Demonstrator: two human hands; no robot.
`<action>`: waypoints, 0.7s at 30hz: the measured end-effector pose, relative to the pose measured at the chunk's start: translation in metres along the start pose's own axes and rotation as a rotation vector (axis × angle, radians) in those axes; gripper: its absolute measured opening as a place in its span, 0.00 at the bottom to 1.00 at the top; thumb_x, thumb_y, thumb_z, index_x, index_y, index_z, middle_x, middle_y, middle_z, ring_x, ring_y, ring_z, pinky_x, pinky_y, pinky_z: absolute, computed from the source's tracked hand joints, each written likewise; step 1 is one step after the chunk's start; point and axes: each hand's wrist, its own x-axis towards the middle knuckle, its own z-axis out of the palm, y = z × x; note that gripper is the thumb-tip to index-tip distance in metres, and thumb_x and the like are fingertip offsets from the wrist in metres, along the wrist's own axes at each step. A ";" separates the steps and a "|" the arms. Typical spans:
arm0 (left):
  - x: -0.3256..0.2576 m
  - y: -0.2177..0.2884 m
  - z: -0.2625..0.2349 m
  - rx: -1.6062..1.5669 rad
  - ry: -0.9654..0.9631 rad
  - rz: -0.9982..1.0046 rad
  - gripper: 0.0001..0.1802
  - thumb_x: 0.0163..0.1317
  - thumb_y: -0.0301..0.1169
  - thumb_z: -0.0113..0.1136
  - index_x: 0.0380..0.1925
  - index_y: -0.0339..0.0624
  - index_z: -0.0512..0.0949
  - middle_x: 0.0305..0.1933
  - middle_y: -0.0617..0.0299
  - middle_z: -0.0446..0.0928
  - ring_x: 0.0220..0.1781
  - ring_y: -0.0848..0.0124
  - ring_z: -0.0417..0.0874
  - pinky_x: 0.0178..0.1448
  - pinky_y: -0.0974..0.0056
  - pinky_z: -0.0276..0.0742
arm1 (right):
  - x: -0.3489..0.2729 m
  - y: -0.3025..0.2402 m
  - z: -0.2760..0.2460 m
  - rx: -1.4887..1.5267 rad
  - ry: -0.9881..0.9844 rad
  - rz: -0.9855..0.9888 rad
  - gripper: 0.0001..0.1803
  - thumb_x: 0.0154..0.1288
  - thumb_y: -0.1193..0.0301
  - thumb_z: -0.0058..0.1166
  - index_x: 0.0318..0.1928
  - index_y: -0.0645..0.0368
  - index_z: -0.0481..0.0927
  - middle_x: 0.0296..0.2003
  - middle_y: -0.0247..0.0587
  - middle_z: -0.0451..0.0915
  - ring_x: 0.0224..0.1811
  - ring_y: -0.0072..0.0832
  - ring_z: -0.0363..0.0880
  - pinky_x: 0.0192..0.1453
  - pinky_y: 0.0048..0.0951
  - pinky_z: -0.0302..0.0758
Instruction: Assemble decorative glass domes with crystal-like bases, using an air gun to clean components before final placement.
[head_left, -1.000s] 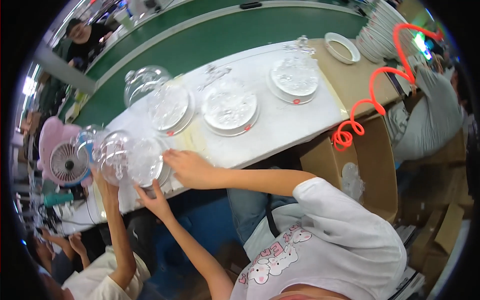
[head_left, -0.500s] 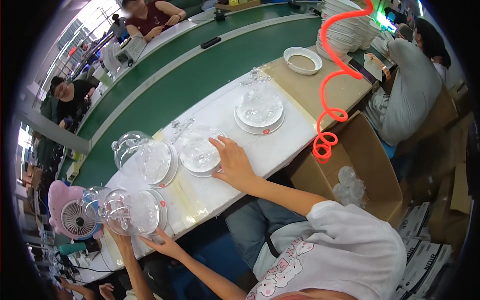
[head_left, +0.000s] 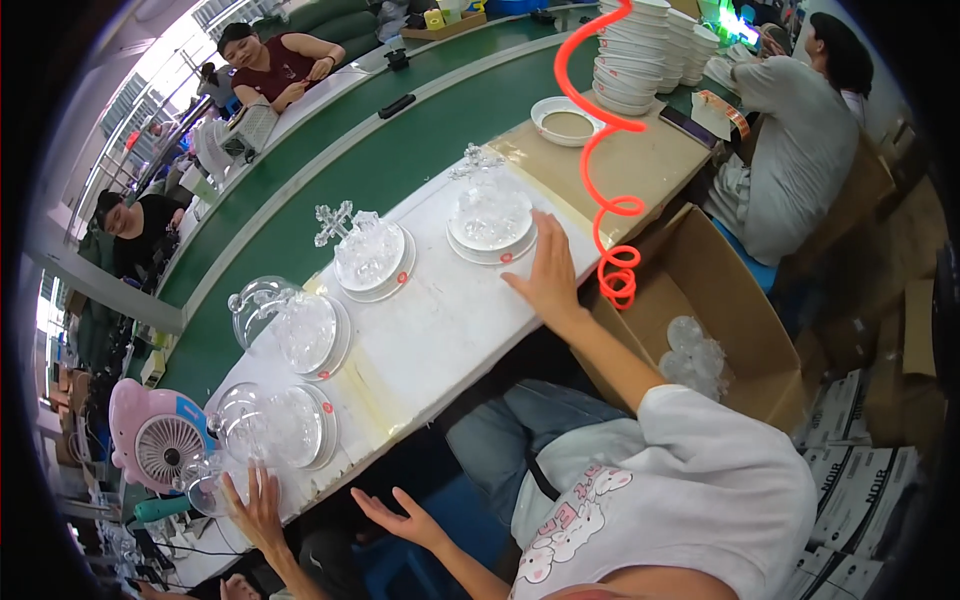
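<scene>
My right hand (head_left: pixel 552 268) is beside a white round base (head_left: pixel 492 222) piled with clear plastic pieces. Its fingers are spread at the base's right edge; whether they touch is hard to tell. Below the table's front edge, my left hand (head_left: pixel 402 518) hangs in the air, fingers apart and holding nothing. To the left stands a similar white base (head_left: pixel 375 260) with clear parts and a clear cross-shaped ornament (head_left: pixel 333 222) behind it. Farther left are two more such bases, one (head_left: pixel 310 335) near a clear dome (head_left: pixel 262 308), the other (head_left: pixel 300 428) beside another dome (head_left: pixel 240 412).
A co-worker's hand (head_left: pixel 258 508) is at the left domes, by a pink fan (head_left: pixel 165 440). A red coiled hose (head_left: pixel 598 160) hangs at right above an open cardboard box (head_left: pixel 755 330). White ring-shaped parts (head_left: pixel 630 60) are stacked behind. A green conveyor (head_left: pixel 290 200) runs beyond.
The middle base has shifted up and left. My right hand has left it and moved right to the rightmost base. My left hand has drawn back from the near-left base.
</scene>
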 end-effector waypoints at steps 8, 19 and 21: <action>-0.018 0.011 -0.004 -0.309 -0.234 -0.071 0.30 0.62 0.25 0.50 0.64 0.36 0.54 0.66 0.51 0.59 0.65 0.62 0.64 0.66 0.61 0.58 | 0.023 0.035 0.043 -0.189 -0.236 0.172 0.50 0.46 0.51 0.63 0.62 0.67 0.55 0.50 0.57 0.67 0.53 0.48 0.65 0.56 0.45 0.61; -0.019 0.128 0.104 -0.597 -1.097 0.126 0.26 0.57 0.23 0.56 0.57 0.33 0.65 0.59 0.52 0.67 0.60 0.60 0.70 0.60 0.60 0.65 | -0.142 -0.016 -0.098 0.220 -0.085 0.408 0.09 0.54 0.74 0.56 0.38 0.57 0.80 0.33 0.40 0.80 0.35 0.36 0.80 0.40 0.32 0.75; -0.035 0.152 0.132 -0.565 -1.284 0.259 0.24 0.56 0.25 0.58 0.54 0.35 0.68 0.56 0.52 0.70 0.59 0.61 0.71 0.60 0.62 0.66 | -0.188 -0.005 -0.134 0.095 0.022 0.560 0.09 0.55 0.77 0.54 0.39 0.58 0.79 0.32 0.40 0.81 0.36 0.32 0.81 0.41 0.29 0.76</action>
